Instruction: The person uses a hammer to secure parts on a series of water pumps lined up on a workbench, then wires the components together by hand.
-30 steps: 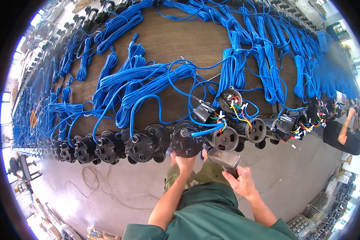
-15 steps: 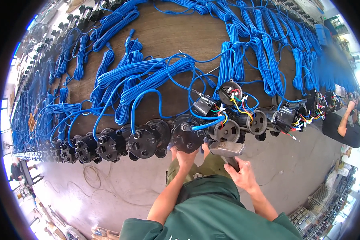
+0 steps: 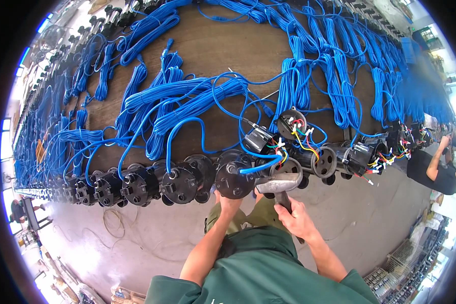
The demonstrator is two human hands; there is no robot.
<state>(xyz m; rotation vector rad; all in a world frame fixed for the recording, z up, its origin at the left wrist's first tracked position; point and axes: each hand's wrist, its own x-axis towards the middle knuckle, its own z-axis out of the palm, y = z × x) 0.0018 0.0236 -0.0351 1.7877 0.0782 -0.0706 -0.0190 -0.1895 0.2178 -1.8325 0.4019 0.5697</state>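
My left hand point(image 3: 230, 203) grips the lower edge of a black round end cap point(image 3: 234, 180) at the table's near edge, its fingers mostly hidden behind the cap. A blue cable point(image 3: 261, 167) comes out of the cap's face. In my right hand point(image 3: 297, 221) is a hammer point(image 3: 279, 182), held by its dark handle with the grey metal head up. The head is just right of the cap and overlaps the open black housing point(image 3: 290, 165) behind it in this view; whether they touch I cannot tell. Coloured wires with white connectors hang out of a loose black cap point(image 3: 292, 123) above that housing.
Capped black cylinders point(image 3: 180, 185) line the table edge to the left. Open housings with loose wires point(image 3: 359, 154) continue to the right. Bundled blue cables point(image 3: 187, 101) lie across the brown table point(image 3: 223, 43). Another person point(image 3: 430, 169) works at the far right.
My right hand and the hammer have moved left, bringing the hammer head closer to the end cap. My left hand stays at the cap, which has shifted slightly in view.
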